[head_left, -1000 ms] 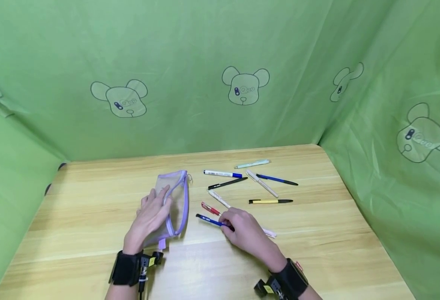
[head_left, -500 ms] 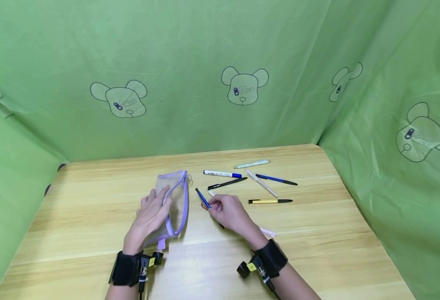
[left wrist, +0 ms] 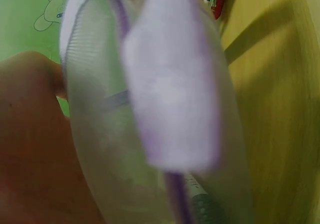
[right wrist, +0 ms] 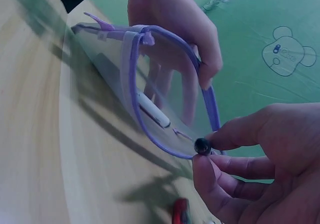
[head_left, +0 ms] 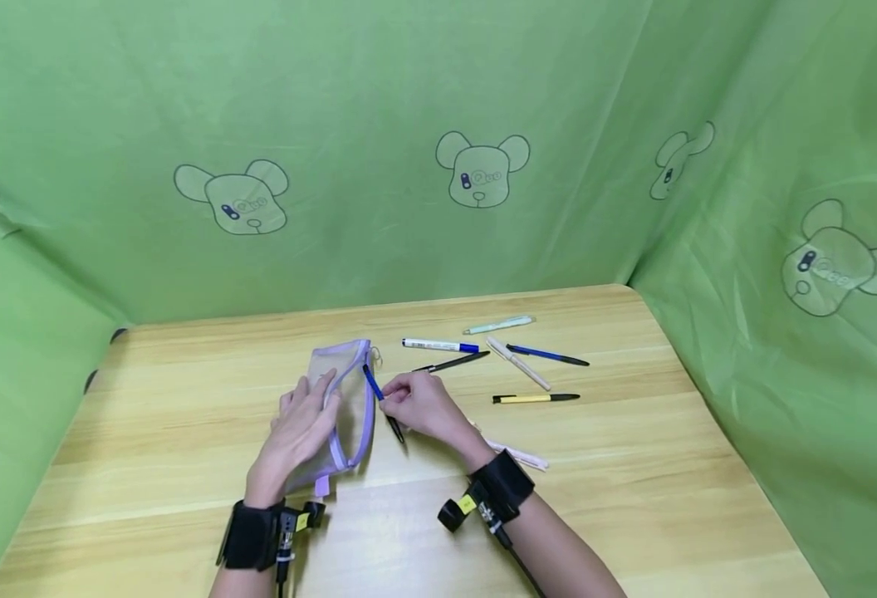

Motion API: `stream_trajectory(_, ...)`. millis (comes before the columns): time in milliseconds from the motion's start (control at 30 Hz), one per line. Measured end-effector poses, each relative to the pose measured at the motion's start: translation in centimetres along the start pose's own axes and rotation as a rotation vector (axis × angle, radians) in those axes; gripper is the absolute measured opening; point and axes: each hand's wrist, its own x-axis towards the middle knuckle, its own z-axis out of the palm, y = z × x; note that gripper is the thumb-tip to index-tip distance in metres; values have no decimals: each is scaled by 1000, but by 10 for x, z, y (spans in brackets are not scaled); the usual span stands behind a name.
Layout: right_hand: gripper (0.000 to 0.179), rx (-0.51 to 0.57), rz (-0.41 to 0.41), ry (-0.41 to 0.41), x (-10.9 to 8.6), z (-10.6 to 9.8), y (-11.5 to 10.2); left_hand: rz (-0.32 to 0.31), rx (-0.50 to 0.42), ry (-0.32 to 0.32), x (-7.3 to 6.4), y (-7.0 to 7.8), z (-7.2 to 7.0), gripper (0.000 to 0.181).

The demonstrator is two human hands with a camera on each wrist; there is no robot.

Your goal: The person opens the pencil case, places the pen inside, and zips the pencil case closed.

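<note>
A mesh pencil case [head_left: 364,440] with purple edging lies on the table, its mouth spread towards the right. My left hand [head_left: 300,432] holds it by the upper edge; in the right wrist view its thumb lies over the rim and the fingers show through the mesh. Between thumb and fingertips my right hand [head_left: 427,407] pinches a blue pen [head_left: 373,382] with a dark tip, right at the case's mouth. In the right wrist view that pen is seen nearly end-on. A white pen-like thing [right wrist: 154,110] lies inside the case.
Right of the case lie a whiteboard marker [head_left: 438,345], a black pen [head_left: 457,362], a light blue pen [head_left: 500,325], another blue pen [head_left: 546,355], a yellow pen [head_left: 531,399] and pale pens [head_left: 521,455]. A red pen [right wrist: 181,211] shows below my right hand. Green curtains [head_left: 364,249] border the table.
My right hand has lifted the blue pen off the table, turned it and brought it left to the pencil case's mouth. The left hand has stayed on the case.
</note>
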Motion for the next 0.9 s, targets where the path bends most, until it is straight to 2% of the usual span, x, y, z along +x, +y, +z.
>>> stream_trajectory(167,27,61,45,-28,11,12,-6,-2,3,-4,1,0,1,64)
stream_trajectory(400,26,83,96,6,17,23,-10,-6,3,-8,1,0,2,65)
stream_trajectory(600,27,280,95,-11,15,27,-13,6,4,-18,1,-1,2,61)
stream_trajectory(700,26,338,76,-3,13,23,-14,13,9,-16,2,-1,1,60)
stream_trajectory(900,24,242,20,26,8,4,-11,8,8,-14,2,0,-1,61)
